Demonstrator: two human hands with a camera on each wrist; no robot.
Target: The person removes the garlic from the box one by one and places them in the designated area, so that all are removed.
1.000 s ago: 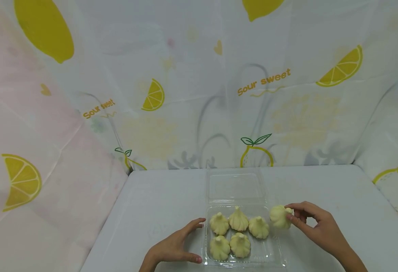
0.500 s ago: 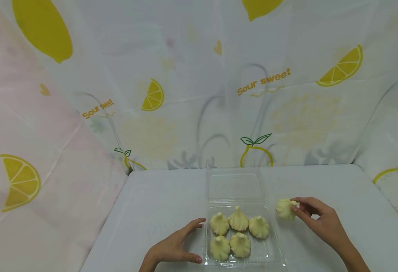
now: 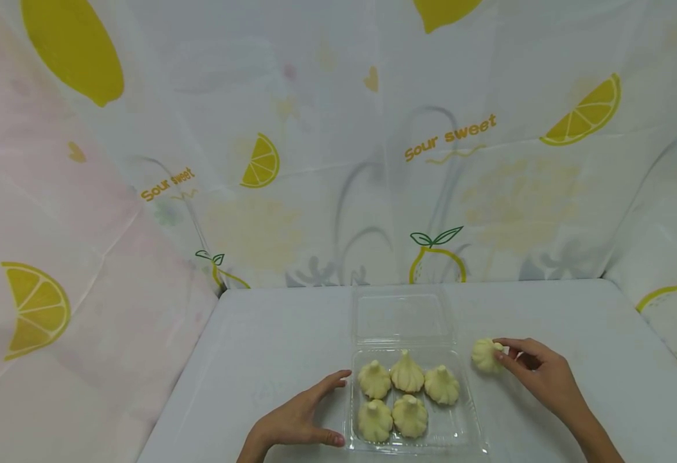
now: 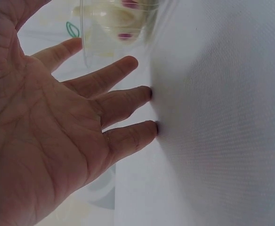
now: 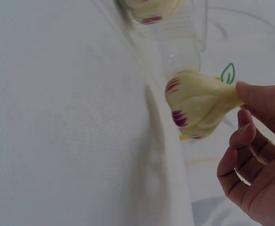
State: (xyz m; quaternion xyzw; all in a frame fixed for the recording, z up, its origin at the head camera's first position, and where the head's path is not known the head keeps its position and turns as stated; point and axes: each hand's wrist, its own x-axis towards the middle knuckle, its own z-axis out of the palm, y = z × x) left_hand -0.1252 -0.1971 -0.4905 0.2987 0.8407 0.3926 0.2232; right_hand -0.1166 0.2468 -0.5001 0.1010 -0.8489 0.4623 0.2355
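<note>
A person's two bare hands work at a white table [image 3: 269,341]. The right hand [image 3: 546,376] pinches a pale garlic bulb [image 3: 485,355] by its stem, between thumb and finger, the other fingers loosely bent. The bulb is just right of a clear plastic box [image 3: 445,424] and looks to be off the table, its shadow falling below. The left hand [image 3: 297,415] holds nothing; its fingers are spread, with thumb and forefinger beside the box's left wall.

Inside the box sit five other bulbs [image 3: 406,373], three in the far row and two in the near one, leaving a gap at the near right. The lid [image 3: 403,318] lies folded back behind them.

The step in hand seems to be moving this one bulb between box and table — which way, a single moment does not settle. If inward, the next move calls for lifting it over the right wall and lowering it into the gap; if outward, for setting it down base first.

Hard to make out: whether the left fingers touch the box, and how high the bulb hangs. Both wrist views cut the box off, and its transparent edges fade into the table.
</note>
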